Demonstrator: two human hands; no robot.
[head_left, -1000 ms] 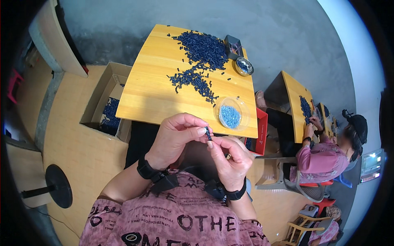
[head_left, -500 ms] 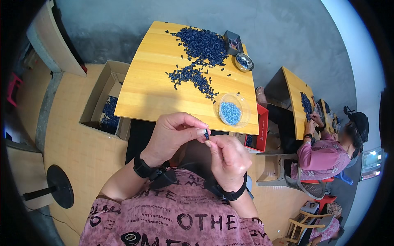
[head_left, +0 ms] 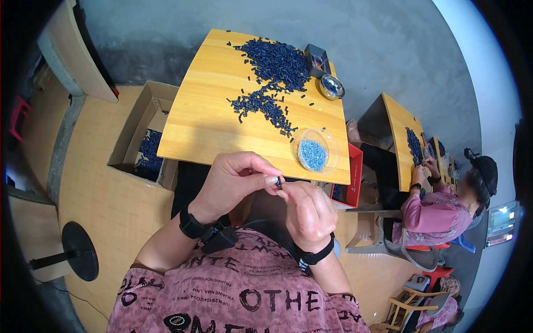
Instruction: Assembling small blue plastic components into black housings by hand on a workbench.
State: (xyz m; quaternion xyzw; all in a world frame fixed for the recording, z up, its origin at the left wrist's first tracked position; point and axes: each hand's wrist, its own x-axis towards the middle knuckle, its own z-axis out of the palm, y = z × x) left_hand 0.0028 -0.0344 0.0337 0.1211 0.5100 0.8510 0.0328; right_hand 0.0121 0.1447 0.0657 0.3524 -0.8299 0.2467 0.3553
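My left hand (head_left: 237, 180) is closed, pinching a small dark cylindrical piece (head_left: 278, 181) between thumb and forefinger just off the table's front edge. Against the lower end of that piece, my right hand (head_left: 311, 213) has its thumb and forefinger pressed together; whatever lies between those fingertips is hidden. Beyond my hands, a clear round tub (head_left: 333, 151) on the table holds many small light-blue pieces (head_left: 312, 155). A large pile of similar dark cylindrical pieces (head_left: 276, 62) spreads toward the table's far edge, with a smaller scatter (head_left: 265, 108) nearer me.
A metal bowl (head_left: 340, 95) and a dark box (head_left: 317, 59) stand at the wooden table's (head_left: 205, 105) far right. Left of it is an open carton (head_left: 123, 145); a red box (head_left: 356, 175) is below its right edge. To the right, a person (head_left: 438, 213) sits at another table.
My right hand's fingertips have shifted slightly up and closer around the piece, so less of it shows. The left hand has barely moved.
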